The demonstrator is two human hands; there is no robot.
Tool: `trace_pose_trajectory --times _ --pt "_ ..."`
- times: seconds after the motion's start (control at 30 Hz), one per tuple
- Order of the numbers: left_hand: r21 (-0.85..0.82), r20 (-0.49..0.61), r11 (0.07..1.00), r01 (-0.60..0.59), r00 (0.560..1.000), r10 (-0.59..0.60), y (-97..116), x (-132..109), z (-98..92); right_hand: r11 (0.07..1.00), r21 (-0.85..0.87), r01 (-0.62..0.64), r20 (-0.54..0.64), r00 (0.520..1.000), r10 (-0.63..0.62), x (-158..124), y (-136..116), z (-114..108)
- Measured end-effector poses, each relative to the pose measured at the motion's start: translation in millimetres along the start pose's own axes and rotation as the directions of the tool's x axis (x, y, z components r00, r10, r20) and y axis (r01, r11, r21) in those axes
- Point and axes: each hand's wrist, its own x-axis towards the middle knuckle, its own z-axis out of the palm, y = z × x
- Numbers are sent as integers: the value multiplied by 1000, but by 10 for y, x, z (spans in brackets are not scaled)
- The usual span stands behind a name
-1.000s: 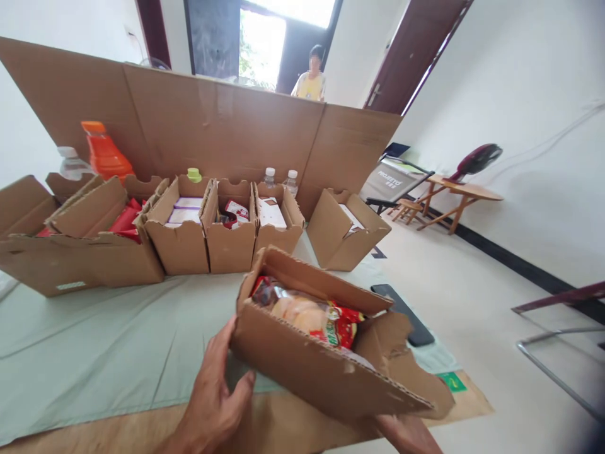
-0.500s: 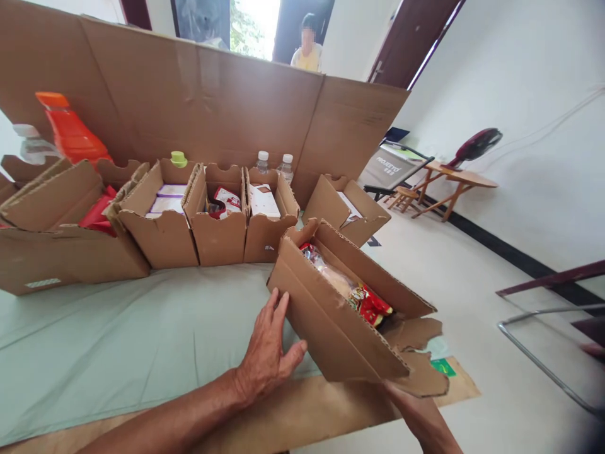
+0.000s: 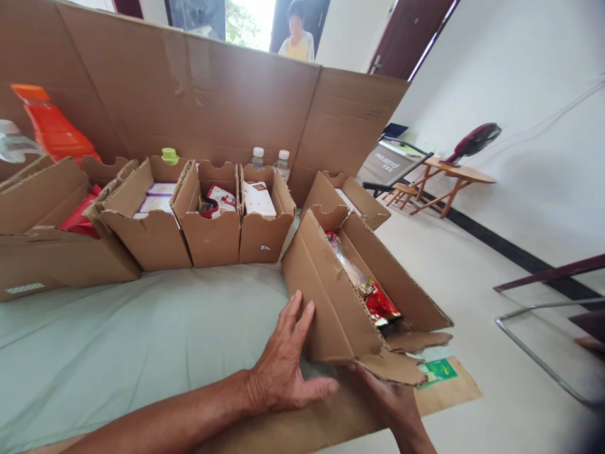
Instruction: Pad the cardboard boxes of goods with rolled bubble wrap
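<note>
A long open cardboard box [image 3: 326,296] rests on the pale green cloth [image 3: 142,334], its far end pointing away from me. Inside lie a clear bag and a red snack packet [image 3: 378,304]. My left hand [image 3: 283,369] lies flat against the box's left wall, fingers stretched out and thumb pointing right. At the near end, my right hand [image 3: 390,400] grips the box under its torn flap [image 3: 392,366], with the fingertips partly hidden.
A row of open cardboard boxes [image 3: 208,221] with packets stands behind, backed by a tall cardboard wall [image 3: 212,101]. Another open box [image 3: 352,195] sits just beyond the held one. Bottles [image 3: 269,161] and an orange bottle [image 3: 51,129] stand at the back. A person [image 3: 297,38] is in the doorway.
The box has swung round from lying across me to pointing away, and it now sits on the cloth. My left hand slid along its side wall, and my right hand stayed at the torn end.
</note>
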Motion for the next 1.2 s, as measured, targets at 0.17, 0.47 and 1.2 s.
trace_pose_trajectory --times 0.17,0.47,1.2 --pt "-27 -34 1000 10 999 -11 -136 149 -36 985 139 99 132 984 -117 229 -20 111" --pt "-107 -44 994 36 998 -40 -308 315 -221 926 257 275 73 950 -303 504 -80 507" --pt "612 246 785 91 922 -298 -110 195 -165 849 -214 484 400 836 -376 912 -521 974"
